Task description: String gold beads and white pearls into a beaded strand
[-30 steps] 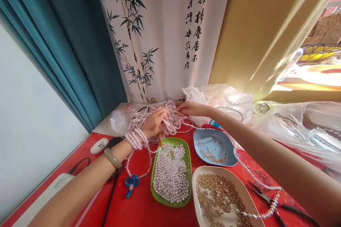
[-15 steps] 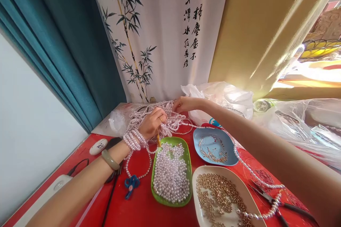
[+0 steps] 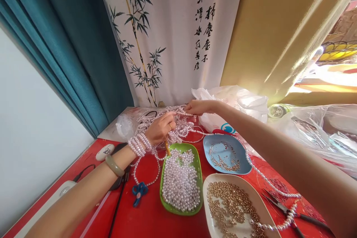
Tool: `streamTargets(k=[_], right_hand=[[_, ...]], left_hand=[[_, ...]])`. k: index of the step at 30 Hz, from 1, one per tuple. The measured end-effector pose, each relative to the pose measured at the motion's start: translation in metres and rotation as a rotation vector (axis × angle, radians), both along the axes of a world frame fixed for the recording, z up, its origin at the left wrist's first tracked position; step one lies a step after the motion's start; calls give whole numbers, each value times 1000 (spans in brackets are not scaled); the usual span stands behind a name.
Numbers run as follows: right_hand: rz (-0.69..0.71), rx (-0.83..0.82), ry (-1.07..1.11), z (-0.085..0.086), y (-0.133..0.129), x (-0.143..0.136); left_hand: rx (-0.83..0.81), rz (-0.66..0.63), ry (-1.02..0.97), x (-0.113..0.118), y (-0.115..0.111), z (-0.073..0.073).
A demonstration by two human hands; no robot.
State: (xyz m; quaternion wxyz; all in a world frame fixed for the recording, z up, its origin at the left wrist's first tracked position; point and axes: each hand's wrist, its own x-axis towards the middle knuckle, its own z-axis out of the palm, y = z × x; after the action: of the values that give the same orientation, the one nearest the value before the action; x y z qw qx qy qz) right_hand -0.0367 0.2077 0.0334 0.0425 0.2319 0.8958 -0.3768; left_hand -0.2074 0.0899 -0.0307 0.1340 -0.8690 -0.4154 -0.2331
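On my feed, a pale, plain wall fills the left side, with a teal curtain hanging in folds beside it. At the far side I see a white hanging printed with bamboo and dark calligraphy, then a mustard-yellow curtain to its right. Strong light glares at the far right, streaking the yellow cloth. Below, I look onto a red tabletop.

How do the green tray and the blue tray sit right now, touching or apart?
Apart. The head view shows a narrow strip of red tabletop between the right rim of the green tray and the blue tray.
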Motion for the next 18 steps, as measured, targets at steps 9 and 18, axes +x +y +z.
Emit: streamTargets(k=[9,18], right_hand=[[-40,-93,28,11,-7,2],[-110,-4,85,4,-6,3]], left_hand=[[-81,-56,33,5,4,8],[-189,-161,117,15,14,20]])
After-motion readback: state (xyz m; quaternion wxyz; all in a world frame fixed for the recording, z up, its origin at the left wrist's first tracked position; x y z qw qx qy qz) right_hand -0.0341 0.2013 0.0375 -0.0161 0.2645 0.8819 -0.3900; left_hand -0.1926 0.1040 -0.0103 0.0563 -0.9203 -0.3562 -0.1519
